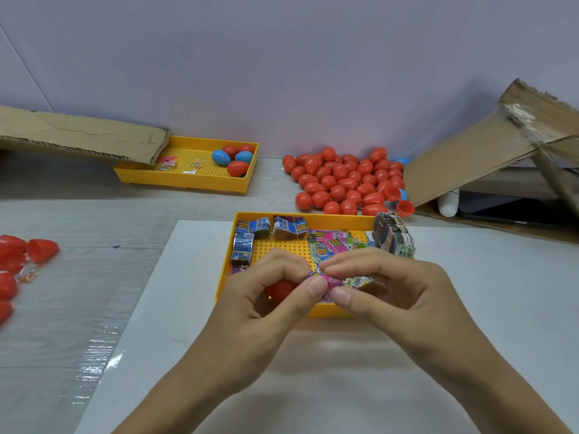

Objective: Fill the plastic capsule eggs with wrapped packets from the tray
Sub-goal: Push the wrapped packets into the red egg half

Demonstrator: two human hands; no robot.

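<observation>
Over the near edge of the yellow tray (300, 216), both hands meet on a pink wrapped packet (322, 281). My left hand (269, 296) pinches the packet with thumb and forefinger and also cradles a red capsule egg half (280, 289) in its curled fingers. My right hand (385, 289) pinches the packet's other end. The tray holds blue wrapped packets (250, 234) at its left and back, and pink and multicoloured packets (332, 244) at its right. The packet's lower part is hidden by my fingers.
A heap of red eggs (343, 183) lies behind the tray, open red halves (399, 202) at its right. A second yellow tray (191, 181) at back left holds red and blue eggs. More red halves (18, 258) sit at far left. Cardboard pieces (488, 151) lean at both sides.
</observation>
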